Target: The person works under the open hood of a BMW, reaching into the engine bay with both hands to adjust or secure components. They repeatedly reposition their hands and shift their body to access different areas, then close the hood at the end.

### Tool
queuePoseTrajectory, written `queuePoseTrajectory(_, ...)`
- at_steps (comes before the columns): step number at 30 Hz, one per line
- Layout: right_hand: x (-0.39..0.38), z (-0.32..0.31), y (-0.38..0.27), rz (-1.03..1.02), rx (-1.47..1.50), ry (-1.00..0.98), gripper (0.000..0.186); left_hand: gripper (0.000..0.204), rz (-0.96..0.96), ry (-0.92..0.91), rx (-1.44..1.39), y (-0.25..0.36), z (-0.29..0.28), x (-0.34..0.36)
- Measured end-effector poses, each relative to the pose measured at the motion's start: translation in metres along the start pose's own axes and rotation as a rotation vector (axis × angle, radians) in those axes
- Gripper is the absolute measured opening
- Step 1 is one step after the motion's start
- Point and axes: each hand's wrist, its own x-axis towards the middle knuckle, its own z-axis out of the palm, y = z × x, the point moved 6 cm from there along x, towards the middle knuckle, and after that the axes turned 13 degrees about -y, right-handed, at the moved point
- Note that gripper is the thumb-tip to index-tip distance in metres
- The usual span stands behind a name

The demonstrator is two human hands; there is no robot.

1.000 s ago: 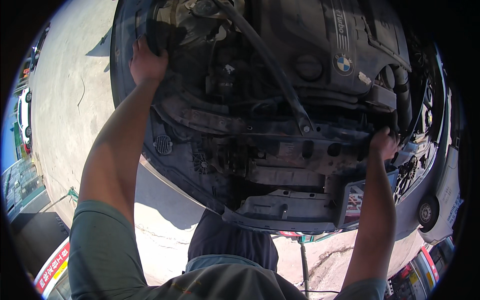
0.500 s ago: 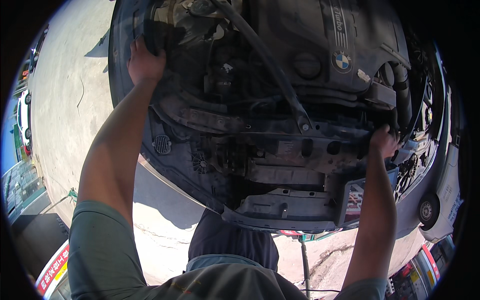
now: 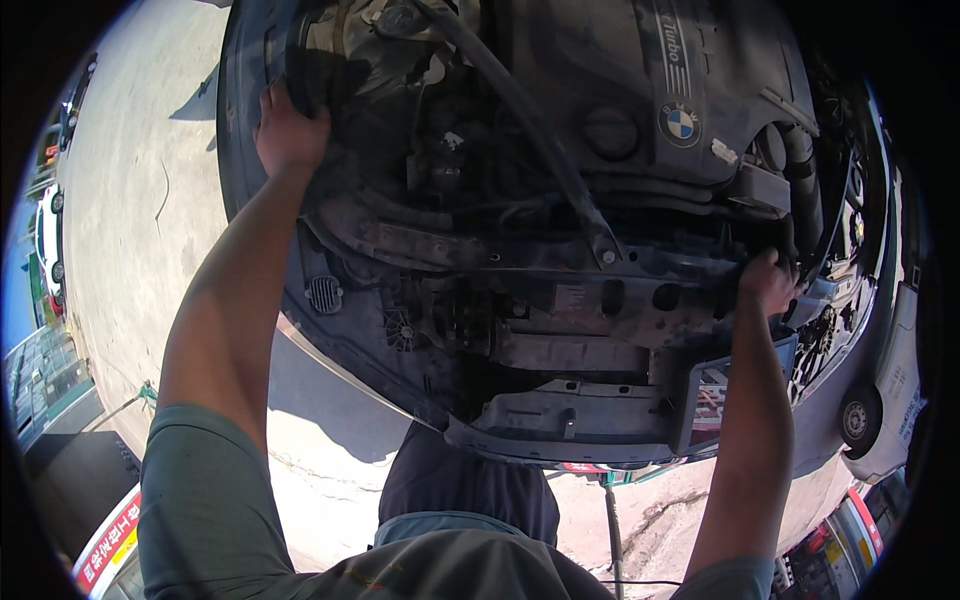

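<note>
Car front end (image 3: pixel 365 380), hood area uncovered, stretching between and beyond both hands; a reach this wide would seem best kept steady, pressure shared evenly by both arms, fingertips clear of thin sheet edges. Engine cover (image 3: pixel 555 60), moulded dark plastic, matt and dusty, broad and softly ridged, ahead of and between the hands. Front crossmember (image 3: pixel 430 243), dusty pressed metal, bowed, pierced with oval holes, running from below the left hand towards the right hand. Diagonal brace (image 3: pixel 530 125), dark, straight, flattened at its near end, crossing between the hands. Left hand (image 3: pixel 290 130), part-open, thumb apart from fingers, lying on the dark inner rim of the fender (image 3: pixel 240 160); firmness of hold cannot be told. Right hand (image 3: pixel 768 285), fingers bent into shadow at the crossmember's far end; what they hold, if anything, is hidden, so feeling out a sound edge before loading it would be prudent. Filler cap (image 3: pixel 610 133), round, ribbed dark plastic, inward from the right hand. Slatted disc (image 3: pixel 324 294), grey, rounded, below the left hand. Bolt (image 3: pixel 608 257), small, bright-headed, at the brace foot, left of the right hand.
</note>
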Motion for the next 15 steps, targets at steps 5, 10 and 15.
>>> queuePoseTrajectory(5, 0.005, 0.003, 0.005, -0.015, -0.009, -0.008, 0.054, 0.070, -0.001, -0.003, -0.003, 0.002, 0.000, 0.000)
queuePoseTrajectory(10, -0.001, -0.002, -0.001, 0.007, -0.005, -0.014, 0.054, 0.071, 0.001, -0.010, 0.002, 0.002, 0.000, -0.001)
queuePoseTrajectory(15, 0.000, 0.000, -0.001, -0.013, 0.002, 0.019, 0.054, 0.070, 0.054, 0.049, -0.002, 0.000, -0.001, -0.001)
